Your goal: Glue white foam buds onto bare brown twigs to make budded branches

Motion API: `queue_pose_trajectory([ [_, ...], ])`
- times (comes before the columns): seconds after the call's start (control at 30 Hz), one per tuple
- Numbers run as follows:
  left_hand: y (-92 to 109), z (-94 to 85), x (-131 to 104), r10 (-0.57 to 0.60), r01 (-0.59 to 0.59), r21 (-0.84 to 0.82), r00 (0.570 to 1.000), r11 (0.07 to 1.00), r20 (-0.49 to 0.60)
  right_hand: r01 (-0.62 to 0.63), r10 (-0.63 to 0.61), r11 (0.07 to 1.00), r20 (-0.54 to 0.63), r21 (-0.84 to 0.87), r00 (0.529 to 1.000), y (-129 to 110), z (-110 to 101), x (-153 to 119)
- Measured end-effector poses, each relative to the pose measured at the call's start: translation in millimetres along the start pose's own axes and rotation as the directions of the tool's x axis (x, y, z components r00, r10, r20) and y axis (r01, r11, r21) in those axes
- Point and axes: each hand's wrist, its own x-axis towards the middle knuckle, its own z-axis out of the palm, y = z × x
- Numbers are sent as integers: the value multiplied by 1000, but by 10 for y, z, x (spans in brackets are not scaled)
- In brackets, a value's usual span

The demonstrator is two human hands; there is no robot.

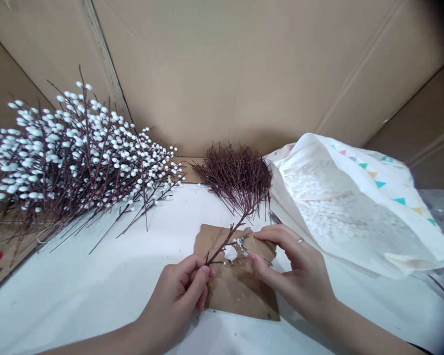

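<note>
My left hand pinches the lower end of a bare brown artificial twig, which slants up and away over a square of brown cardboard. My right hand grips a small torn piece of cardboard between thumb and fingers. White paste clings to that piece's left edge, close to the twig's side shoots. A white blob of paste lies on the cardboard square just behind the twig. Whether the small piece touches the twig, I cannot tell.
At the left lies a big heap of twigs with white berries. A bundle of bare brown twigs lies at the back middle. On the right, an open patterned bag holds many white berries. Cardboard walls enclose the white table.
</note>
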Motion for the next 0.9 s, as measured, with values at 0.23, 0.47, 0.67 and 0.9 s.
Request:
queue_pose_trajectory([
  [0.23, 25, -6, -6, 5, -6, -38, 1000, 999, -14, 19, -21, 999, -26, -50, 999, 66, -9, -5],
  [0.47, 27, -6, -11, -7, 6, -68, 1000, 998, -15, -92, 89, 996, 172, 11, 981, 104, 57, -50],
  [0.67, 11, 2, -3, -8, 6, -92, 1000, 996, -26, -71, 72, 997, 206, -13, 976, 124, 86, -49],
  [0.9, 11, -12, -4, -7, 6, -69, 1000, 998, -18, -67, 75, 997, 235, -39, 969, 91, 96, -42],
])
